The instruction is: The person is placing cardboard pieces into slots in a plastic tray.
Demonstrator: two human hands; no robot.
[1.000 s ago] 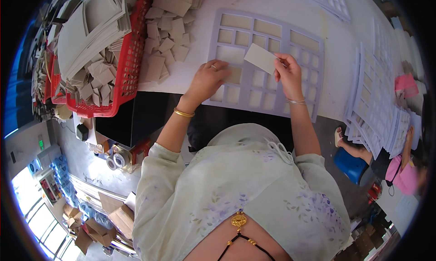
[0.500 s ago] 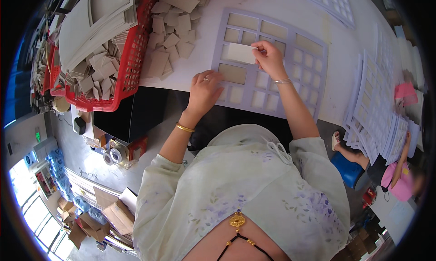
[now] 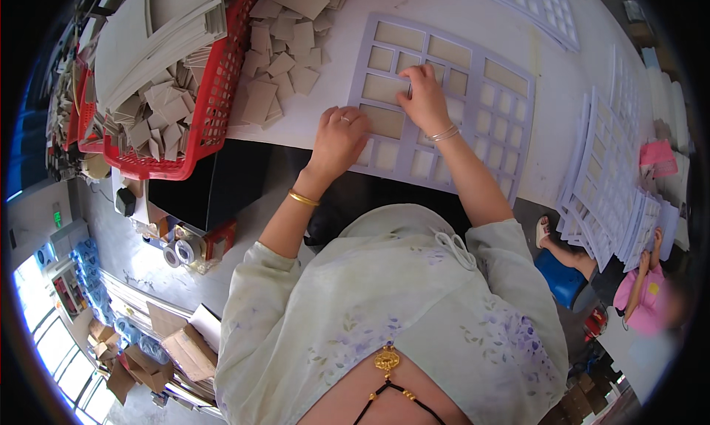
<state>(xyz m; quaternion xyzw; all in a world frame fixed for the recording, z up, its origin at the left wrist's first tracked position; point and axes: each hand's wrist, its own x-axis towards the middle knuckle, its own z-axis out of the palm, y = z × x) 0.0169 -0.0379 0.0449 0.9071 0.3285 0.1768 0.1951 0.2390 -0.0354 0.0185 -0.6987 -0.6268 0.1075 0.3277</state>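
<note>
Lilac die-cut grid sheet (image 3: 473,92) flat on white tabletop (image 3: 562,77); left hand (image 3: 339,138) pins its near edge with spread fingers, right hand (image 3: 425,97) presses a beige card rectangle (image 3: 384,89) into a window

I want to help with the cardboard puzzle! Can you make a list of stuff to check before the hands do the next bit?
1. Grid sheet lies flat on the white table: ok.
2. Left hand steadies the sheet's near edge: ok.
3. Right hand presses on a cell in the sheet's middle: ok.
4. Piece under the right hand sits fully in its cell: cannot tell, the hand covers it.
5. More loose cardboard pieces within reach beside the red basket: ok.
6. Both hands free of other pieces: cannot tell.
</note>
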